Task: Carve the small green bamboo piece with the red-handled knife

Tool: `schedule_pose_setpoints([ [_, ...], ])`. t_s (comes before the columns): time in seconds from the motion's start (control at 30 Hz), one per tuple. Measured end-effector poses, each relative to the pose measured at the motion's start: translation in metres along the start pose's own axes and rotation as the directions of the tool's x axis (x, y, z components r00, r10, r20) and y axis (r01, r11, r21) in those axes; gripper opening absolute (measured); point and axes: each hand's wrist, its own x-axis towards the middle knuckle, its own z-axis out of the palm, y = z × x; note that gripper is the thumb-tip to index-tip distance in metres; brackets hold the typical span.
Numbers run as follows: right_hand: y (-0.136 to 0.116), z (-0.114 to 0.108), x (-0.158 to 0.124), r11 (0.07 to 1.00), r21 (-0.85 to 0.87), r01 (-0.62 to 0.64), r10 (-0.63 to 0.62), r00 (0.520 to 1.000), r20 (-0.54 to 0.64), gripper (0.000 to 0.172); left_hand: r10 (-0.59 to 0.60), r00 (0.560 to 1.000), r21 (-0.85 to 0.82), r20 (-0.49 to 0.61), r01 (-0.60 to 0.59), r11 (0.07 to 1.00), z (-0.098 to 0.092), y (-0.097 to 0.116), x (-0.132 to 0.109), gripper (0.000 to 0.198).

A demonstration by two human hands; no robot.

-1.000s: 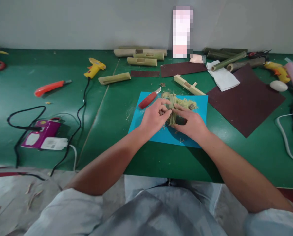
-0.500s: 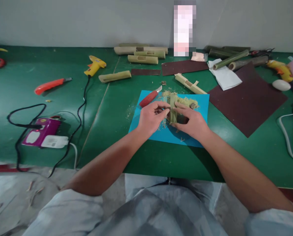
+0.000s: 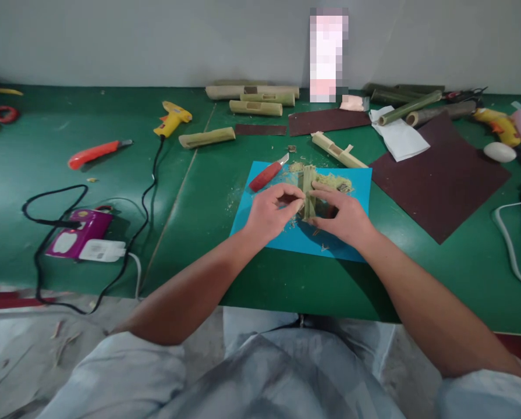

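Note:
An upright-looking piece of split bamboo (image 3: 309,176) with frayed fibres at its top stands over a blue sheet (image 3: 282,247). My right hand (image 3: 345,215) grips it from the right, fingers on its upper side and thumb near its lower end. My left hand (image 3: 271,209) is closed in a pinch at the bamboo's left edge; whatever lies between thumb and forefinger is too small to make out. Just beyond the left hand lies a red-handled knife (image 3: 266,176). Pale bamboo shavings (image 3: 336,182) are heaped behind the right fingers.
Cut bamboo tubes (image 3: 255,108) line the back, and another tube (image 3: 339,150) lies behind the sheet. Dark brown sheets (image 3: 443,192) and a white paper (image 3: 402,139) are at right. Leftward are a yellow glue gun (image 3: 173,119), an orange cutter (image 3: 95,153) and a purple power strip (image 3: 83,230) with cables.
My left thumb and forefinger have come together against the bamboo's edge. My right hand keeps its hold. The view has shifted slightly.

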Motion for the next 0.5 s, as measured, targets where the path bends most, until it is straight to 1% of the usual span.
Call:
schedule_pose_setpoints([
  [0.13,0.0015,0.0008,0.0008,1.0,-0.014,0.016,-0.016,1.0,-0.009,0.059,-0.063,0.998,-0.076,-0.02,0.061,0.995,0.0029,-0.0042,0.0002,0.023],
  [0.23,0.0,0.0006,0.0006,1.0,-0.017,0.018,-0.018,1.0,-0.009,0.059,-0.122,0.992,-0.119,0.004,0.122,0.985,0.0046,-0.0063,0.0011,0.026],
  [0.37,-0.0036,-0.0001,0.0,1.0,-0.015,-0.016,0.016,1.0,0.005,0.058,-0.171,0.985,-0.057,0.012,0.172,0.983,0.0047,-0.0059,0.0028,0.023],
  [0.5,-0.0048,-0.0005,-0.0003,0.999,-0.009,-0.033,0.033,0.999,0.016,0.058,-0.172,0.985,0.018,-0.004,0.172,0.985,0.0027,-0.0053,0.0038,0.018],
])
